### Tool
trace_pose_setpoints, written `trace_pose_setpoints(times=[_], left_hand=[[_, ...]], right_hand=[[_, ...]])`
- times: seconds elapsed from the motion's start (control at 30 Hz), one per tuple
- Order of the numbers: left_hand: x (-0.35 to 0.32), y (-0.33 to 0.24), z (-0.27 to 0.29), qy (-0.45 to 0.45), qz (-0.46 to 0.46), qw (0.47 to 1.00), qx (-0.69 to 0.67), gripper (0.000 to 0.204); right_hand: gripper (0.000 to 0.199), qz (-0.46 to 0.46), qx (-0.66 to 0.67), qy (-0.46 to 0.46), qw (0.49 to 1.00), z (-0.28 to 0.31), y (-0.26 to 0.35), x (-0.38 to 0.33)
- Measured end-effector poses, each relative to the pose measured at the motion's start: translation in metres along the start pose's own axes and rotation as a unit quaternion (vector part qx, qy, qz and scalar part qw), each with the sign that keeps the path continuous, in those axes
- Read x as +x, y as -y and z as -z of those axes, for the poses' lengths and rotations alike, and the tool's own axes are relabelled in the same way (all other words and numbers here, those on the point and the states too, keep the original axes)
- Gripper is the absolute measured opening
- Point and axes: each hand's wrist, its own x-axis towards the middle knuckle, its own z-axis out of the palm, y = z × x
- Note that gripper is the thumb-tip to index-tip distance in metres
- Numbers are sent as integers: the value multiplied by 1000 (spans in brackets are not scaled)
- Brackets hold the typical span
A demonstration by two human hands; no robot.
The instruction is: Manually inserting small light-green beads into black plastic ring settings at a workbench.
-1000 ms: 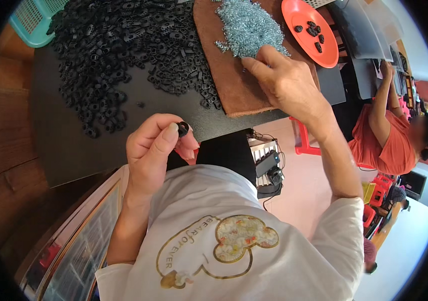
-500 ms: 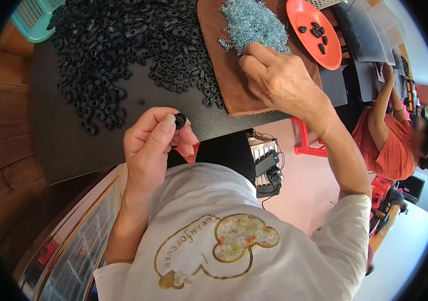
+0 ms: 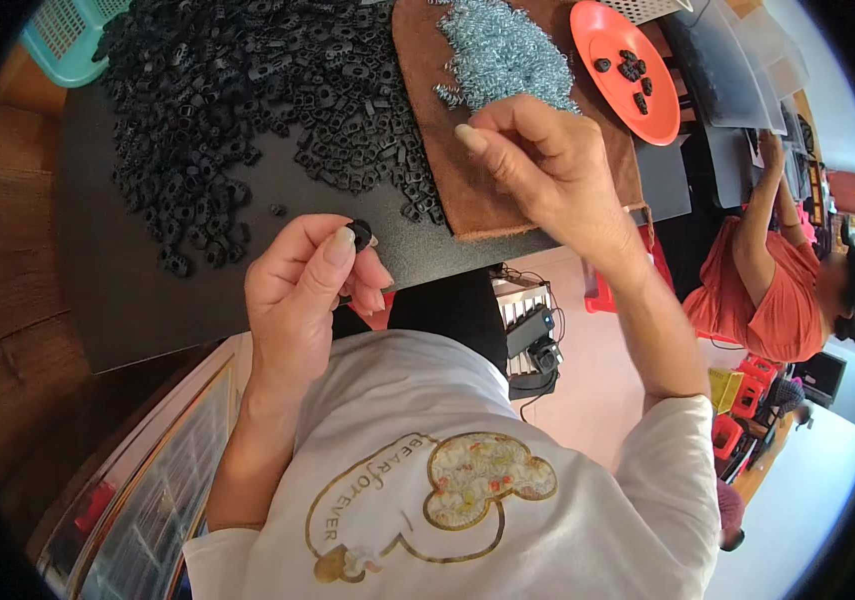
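Note:
Between thumb and fingertips, my left hand [image 3: 297, 285] pinches a small black plastic part [image 3: 360, 235] above the near edge of the dark table. My right hand [image 3: 557, 175] is over the brown cloth [image 3: 477, 190], just nearer than a heap of small silvery springs [image 3: 507, 60]. Its thumb and forefinger are drawn together; whatever is at their tips is too small to make out. A large spread of loose black plastic parts [image 3: 237, 80] covers the table's far left and middle.
An orange-red plate [image 3: 652, 115] holding several black pieces lies right of the springs. A teal basket [image 3: 65, 60] stands at the far left, a clear plastic bin [image 3: 727, 80] at the far right. Another person in orange [image 3: 762, 280] sits at the right; a red stool [image 3: 602, 290] stands below.
My right hand has lifted off the spring heap and come nearer to me, turning so its thumb shows. My left hand stays almost in place with the black part.

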Motion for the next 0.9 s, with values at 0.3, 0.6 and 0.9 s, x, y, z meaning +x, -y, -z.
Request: trace_pose_setpoints(times=[0.3,0.6,0.9], left_hand=[[3,-2,5,18,24,998,-55,27],[2,-2,6,4,17,998,-64,28],[2,0,7,7,8,997,-72,28]], right_hand=[[17,-130,344,12,930,-62,44,-9],[15,-103,338,-26,935,-75,57,-14],[6,-21,244,-58,968,-81,54,-19]])
